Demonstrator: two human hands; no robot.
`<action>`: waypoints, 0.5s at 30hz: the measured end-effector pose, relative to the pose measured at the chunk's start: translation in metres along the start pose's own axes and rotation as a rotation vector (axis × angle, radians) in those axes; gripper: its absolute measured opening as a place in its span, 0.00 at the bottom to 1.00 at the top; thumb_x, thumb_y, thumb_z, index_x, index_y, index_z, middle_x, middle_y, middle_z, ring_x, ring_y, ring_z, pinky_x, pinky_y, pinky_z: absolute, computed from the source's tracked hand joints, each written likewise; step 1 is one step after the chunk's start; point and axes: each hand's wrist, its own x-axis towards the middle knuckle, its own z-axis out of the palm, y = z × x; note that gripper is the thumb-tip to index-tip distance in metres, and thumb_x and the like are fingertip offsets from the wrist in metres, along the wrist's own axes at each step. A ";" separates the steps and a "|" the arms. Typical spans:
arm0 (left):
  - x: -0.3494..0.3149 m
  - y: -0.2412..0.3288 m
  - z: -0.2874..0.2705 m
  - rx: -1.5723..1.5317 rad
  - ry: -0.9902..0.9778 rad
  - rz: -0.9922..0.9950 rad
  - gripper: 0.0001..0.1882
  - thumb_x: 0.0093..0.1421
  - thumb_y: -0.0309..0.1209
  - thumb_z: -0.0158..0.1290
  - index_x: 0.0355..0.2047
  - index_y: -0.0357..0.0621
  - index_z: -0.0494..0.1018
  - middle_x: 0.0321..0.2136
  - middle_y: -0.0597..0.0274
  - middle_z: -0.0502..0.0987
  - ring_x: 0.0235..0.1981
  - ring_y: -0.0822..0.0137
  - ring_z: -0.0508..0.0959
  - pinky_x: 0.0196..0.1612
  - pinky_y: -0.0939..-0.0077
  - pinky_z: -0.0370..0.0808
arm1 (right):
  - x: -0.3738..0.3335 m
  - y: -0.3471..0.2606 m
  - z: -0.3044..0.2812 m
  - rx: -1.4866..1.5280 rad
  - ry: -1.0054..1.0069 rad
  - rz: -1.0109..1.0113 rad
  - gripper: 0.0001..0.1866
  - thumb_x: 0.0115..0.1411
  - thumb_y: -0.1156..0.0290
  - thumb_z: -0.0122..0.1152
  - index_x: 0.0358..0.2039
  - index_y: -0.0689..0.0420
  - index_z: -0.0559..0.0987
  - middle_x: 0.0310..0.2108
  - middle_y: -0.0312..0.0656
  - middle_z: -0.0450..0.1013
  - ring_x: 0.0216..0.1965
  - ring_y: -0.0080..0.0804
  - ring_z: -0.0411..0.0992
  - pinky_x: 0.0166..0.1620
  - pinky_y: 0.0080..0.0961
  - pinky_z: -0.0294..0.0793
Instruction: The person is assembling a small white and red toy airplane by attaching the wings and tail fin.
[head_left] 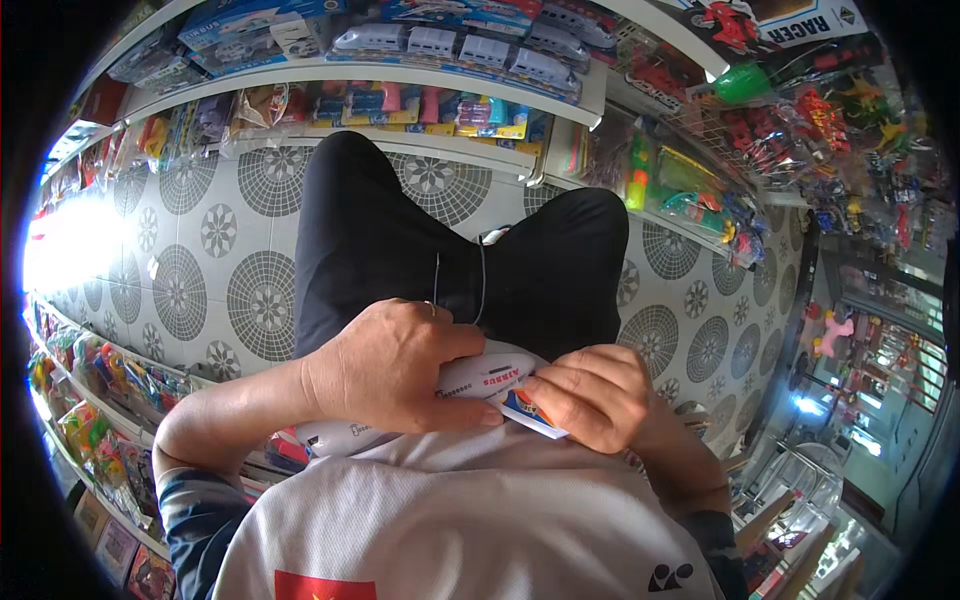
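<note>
Across my lap lies a white toy airplane body (482,376) with red and dark printing along its side. My left hand (395,365) is wrapped over it, thumb lying along the near side. At its right part, my right hand (598,400) pinches a small white-edged card or sticker (532,422) with blue and orange print, pressed against or close to the plane. The right fingertips hide part of the card. Whether the card is stuck to the plane I cannot tell. Both hands are closed.
Ahead, a white shelf (440,68) holds boxed toy vehicles and a toy train (430,42). Bagged toys (690,205) fill the shelves to the right, and more packaged toys (100,410) line the left. The patterned tile floor (220,260) surrounds my bent knees (355,190).
</note>
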 end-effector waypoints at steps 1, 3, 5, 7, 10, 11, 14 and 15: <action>0.000 0.000 0.000 -0.001 -0.003 0.001 0.24 0.46 0.49 0.67 0.28 0.39 0.78 0.19 0.52 0.75 0.23 0.54 0.78 0.27 0.64 0.73 | 0.000 -0.001 0.001 0.015 -0.017 -0.007 0.11 0.51 0.73 0.63 0.36 0.61 0.78 0.29 0.40 0.75 0.27 0.28 0.75 0.27 0.21 0.77; 0.000 0.001 0.001 -0.017 0.025 -0.008 0.23 0.47 0.50 0.64 0.24 0.40 0.76 0.18 0.53 0.75 0.23 0.54 0.79 0.28 0.62 0.75 | 0.001 -0.002 0.001 0.047 -0.039 -0.013 0.11 0.50 0.74 0.62 0.36 0.62 0.78 0.30 0.41 0.75 0.27 0.28 0.75 0.26 0.20 0.77; 0.001 0.004 0.001 -0.004 0.009 0.004 0.23 0.47 0.50 0.64 0.24 0.39 0.76 0.19 0.53 0.75 0.23 0.54 0.79 0.28 0.63 0.76 | 0.002 -0.004 0.000 0.063 -0.056 0.008 0.11 0.50 0.74 0.62 0.35 0.62 0.78 0.30 0.41 0.74 0.27 0.27 0.75 0.25 0.20 0.77; 0.001 0.004 0.001 0.012 -0.005 0.013 0.23 0.48 0.50 0.64 0.24 0.39 0.76 0.19 0.53 0.76 0.23 0.54 0.79 0.29 0.63 0.76 | 0.003 -0.006 -0.001 0.081 -0.072 0.026 0.10 0.50 0.74 0.62 0.34 0.62 0.78 0.29 0.41 0.74 0.27 0.27 0.74 0.25 0.20 0.77; 0.001 0.003 0.002 -0.032 0.007 0.032 0.23 0.48 0.49 0.64 0.23 0.38 0.76 0.19 0.53 0.76 0.24 0.54 0.80 0.29 0.63 0.76 | 0.007 -0.009 -0.003 0.032 -0.110 0.021 0.08 0.49 0.73 0.63 0.30 0.61 0.77 0.25 0.38 0.70 0.24 0.26 0.71 0.23 0.20 0.76; 0.002 0.004 0.001 -0.023 -0.008 0.034 0.24 0.48 0.49 0.64 0.24 0.37 0.76 0.19 0.52 0.76 0.24 0.53 0.80 0.29 0.63 0.76 | 0.008 -0.011 -0.005 0.022 -0.130 0.025 0.09 0.47 0.74 0.63 0.30 0.62 0.76 0.23 0.37 0.68 0.22 0.26 0.69 0.19 0.21 0.71; 0.003 0.000 0.004 -0.013 -0.002 0.057 0.24 0.48 0.50 0.64 0.25 0.37 0.77 0.19 0.52 0.76 0.25 0.52 0.80 0.30 0.63 0.76 | 0.010 -0.013 -0.004 0.028 -0.147 0.058 0.10 0.44 0.75 0.64 0.28 0.62 0.75 0.21 0.36 0.65 0.18 0.27 0.67 0.16 0.22 0.66; 0.002 -0.002 0.006 -0.012 0.018 0.080 0.25 0.48 0.50 0.64 0.26 0.37 0.77 0.19 0.51 0.77 0.26 0.52 0.80 0.31 0.62 0.76 | 0.011 -0.013 -0.003 0.043 -0.144 0.089 0.10 0.43 0.76 0.64 0.27 0.61 0.74 0.20 0.36 0.64 0.18 0.27 0.66 0.16 0.23 0.66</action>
